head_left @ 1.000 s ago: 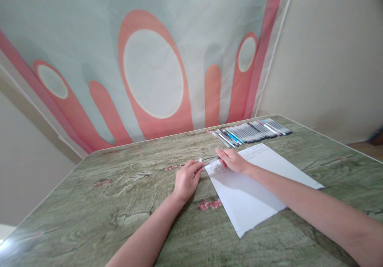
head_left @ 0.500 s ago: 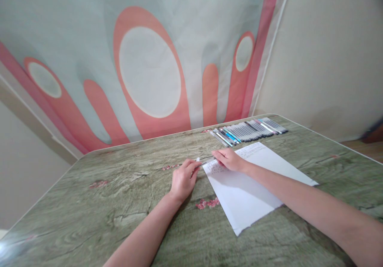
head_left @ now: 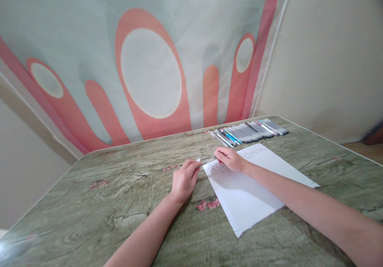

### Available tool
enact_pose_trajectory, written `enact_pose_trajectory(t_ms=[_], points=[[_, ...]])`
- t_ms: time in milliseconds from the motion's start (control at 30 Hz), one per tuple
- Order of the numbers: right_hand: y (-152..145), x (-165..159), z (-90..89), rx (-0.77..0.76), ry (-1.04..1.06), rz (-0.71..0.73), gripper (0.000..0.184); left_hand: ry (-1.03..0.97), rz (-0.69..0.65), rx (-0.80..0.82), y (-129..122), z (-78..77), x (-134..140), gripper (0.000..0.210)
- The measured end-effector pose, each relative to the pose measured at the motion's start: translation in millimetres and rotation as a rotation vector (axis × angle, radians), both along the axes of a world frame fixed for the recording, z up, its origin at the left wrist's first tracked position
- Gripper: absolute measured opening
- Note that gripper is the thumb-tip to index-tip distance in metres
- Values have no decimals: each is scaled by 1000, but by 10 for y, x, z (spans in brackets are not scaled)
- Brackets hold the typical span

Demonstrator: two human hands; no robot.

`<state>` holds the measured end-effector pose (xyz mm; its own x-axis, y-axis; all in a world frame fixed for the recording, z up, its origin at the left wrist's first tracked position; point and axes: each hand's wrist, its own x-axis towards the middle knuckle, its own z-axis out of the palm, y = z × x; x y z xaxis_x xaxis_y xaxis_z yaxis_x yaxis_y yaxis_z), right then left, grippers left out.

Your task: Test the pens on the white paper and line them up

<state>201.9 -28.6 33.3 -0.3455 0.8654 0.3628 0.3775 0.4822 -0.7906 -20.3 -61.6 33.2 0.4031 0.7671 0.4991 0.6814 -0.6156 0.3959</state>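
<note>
Between my two hands runs a slim greyish pen (head_left: 208,161), held low near the left corner of a white sheet of paper (head_left: 254,195). My left hand (head_left: 184,180) is closed on the pen's left end, with the fingertips pinched together. A small whitish piece (head_left: 198,160) shows at those fingertips, too small to name for sure. My right hand (head_left: 229,159) is closed around the pen's other end, above the paper, and its fingers hide that end. Rows of handwriting show on the sheet around my right hand.
A long row of pens (head_left: 251,131), mostly clear with dark ends and a few blue or pink, lies along the far side of the wood-patterned table (head_left: 119,203). A grey and coral printed backdrop (head_left: 149,127) hangs behind the table's far edge.
My right hand has shifted very slightly right, and the pen between the hands now shows as a single slim piece. My left hand and the paper stay nearly in place.
</note>
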Motion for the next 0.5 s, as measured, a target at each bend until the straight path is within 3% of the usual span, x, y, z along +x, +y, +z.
enact_pose_trajectory(t_ms=[133,233,367,500], points=[[23,-31,-69,-91,-37,-48,51,9,4,5,-12,9,0,22],[17,-33,-70,-175,65,-21,52,-26,-6,-8,-16,26,12,21],[-30,-33,8,-49,96,37,39,-47,-11,-20,-8,22,21,21],[-38,-37,31,44,-42,-10,43,-29,-8,-9,-6,-2,12,21]])
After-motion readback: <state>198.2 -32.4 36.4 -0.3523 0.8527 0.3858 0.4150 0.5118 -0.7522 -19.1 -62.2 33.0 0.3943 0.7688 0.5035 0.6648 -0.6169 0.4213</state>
